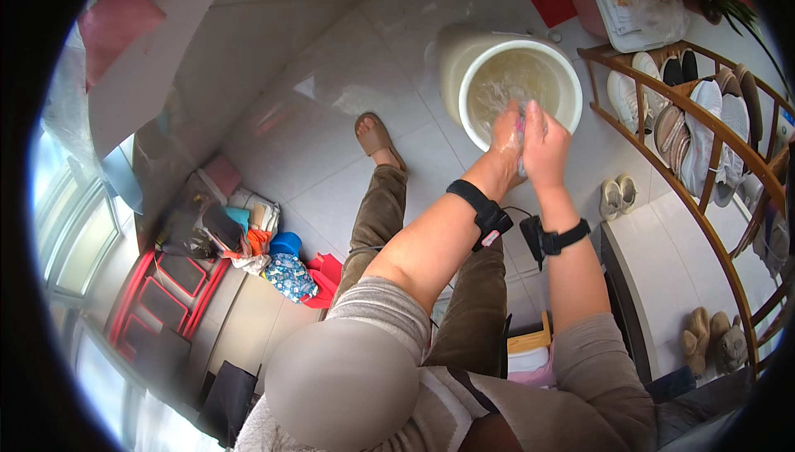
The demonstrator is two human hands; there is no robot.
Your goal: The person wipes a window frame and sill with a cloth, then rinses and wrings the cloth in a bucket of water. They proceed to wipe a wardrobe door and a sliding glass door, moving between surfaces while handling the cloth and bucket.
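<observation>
Water (507,79) looks stirred inside the white bucket (520,43), so squeezing and rubbing here seems best done low over the opening, letting drips fall within the rim rather than on the floor (323,146). Firm, even pressure from both sides would probably keep the slick piece from slipping. Left hand (503,133) and right hand (548,141) press together, palms facing, around a small wet item (522,139) with pinkish patches, its kind unclear. It lies between both palms, above the bucket's near edge.

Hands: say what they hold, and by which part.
A small wet thing between left hand and right hand; its kind and gripped part are unclear.
</observation>
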